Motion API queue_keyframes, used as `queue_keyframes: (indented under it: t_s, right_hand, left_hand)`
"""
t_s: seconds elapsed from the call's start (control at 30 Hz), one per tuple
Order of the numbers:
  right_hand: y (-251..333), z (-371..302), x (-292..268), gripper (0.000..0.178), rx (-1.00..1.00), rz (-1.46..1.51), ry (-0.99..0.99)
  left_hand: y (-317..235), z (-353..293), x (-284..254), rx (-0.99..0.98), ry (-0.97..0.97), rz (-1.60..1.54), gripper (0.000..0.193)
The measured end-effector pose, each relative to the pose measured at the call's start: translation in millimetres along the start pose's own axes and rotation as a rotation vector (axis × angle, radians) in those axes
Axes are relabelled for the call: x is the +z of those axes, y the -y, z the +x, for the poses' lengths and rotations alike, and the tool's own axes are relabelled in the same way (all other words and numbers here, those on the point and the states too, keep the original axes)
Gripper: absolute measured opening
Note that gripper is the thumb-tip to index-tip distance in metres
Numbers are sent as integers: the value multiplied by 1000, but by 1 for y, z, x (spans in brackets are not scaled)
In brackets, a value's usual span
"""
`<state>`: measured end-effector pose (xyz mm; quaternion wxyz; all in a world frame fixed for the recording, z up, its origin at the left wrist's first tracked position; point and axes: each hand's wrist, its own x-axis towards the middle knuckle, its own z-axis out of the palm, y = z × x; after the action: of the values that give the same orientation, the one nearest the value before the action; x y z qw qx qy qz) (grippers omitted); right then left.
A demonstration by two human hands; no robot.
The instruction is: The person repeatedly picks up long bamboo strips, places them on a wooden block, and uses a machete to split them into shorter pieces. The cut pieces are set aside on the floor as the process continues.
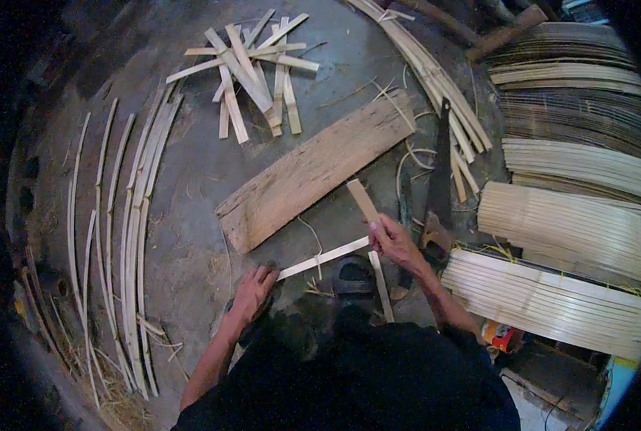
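Left hand: our left hand (pixel 252 286) rests low on the floor (pixel 191 179), fingers loosely spread, touching the near end of a thin bamboo strip (pixel 323 258).
Right hand: our right hand (pixel 392 241) has its fingers closed around a short bamboo slat (pixel 363 201).
Slat: its far end leans on the wooden plank (pixel 313 169).
Saw: a handsaw (pixel 440 172) lies just right of our right hand.
Offcuts: a cut-slat pile (pixel 252 68) sits beyond the plank.

Dark black top, forearms bare, hands ungloved
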<state>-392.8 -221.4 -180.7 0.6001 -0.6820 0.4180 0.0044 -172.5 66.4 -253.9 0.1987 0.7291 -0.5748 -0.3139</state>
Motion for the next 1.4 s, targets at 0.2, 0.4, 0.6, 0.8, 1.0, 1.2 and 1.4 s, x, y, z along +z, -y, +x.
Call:
queue_keyframes:
  t_s: [0.2, 0.4, 0.6, 0.8, 1.0, 1.2, 1.4]
  right_hand:
    - [13, -6, -81, 42, -373, -596, -852]
    - [24, -10, -7, 58, -711, -933, -329]
    - [37, 3, 35, 35, -761, -947, -178]
    - [7, -10, 22, 22, -470, -765, -308]
    - [-51, -33, 4, 31, 60, -154, -437]
    - [-77, -42, -20, 32, 96, 130, -581]
    - [-66, -32, -55, 32, 124, 198, -663]
  left_hand:
    - [14, -16, 10, 8, -144, -327, 40]
    - [-7, -5, -53, 1, -253, -322, 23]
    - [-5, -7, -85, -34, -137, -332, 25]
    - [-7, -3, -91, -327, -660, -394, 41]
    - [20, -22, -58, -350, -612, -254, 23]
    - [10, -22, -44, -383, -458, -358, 20]
    - [8, -16, -53, -312, -426, -228, 19]
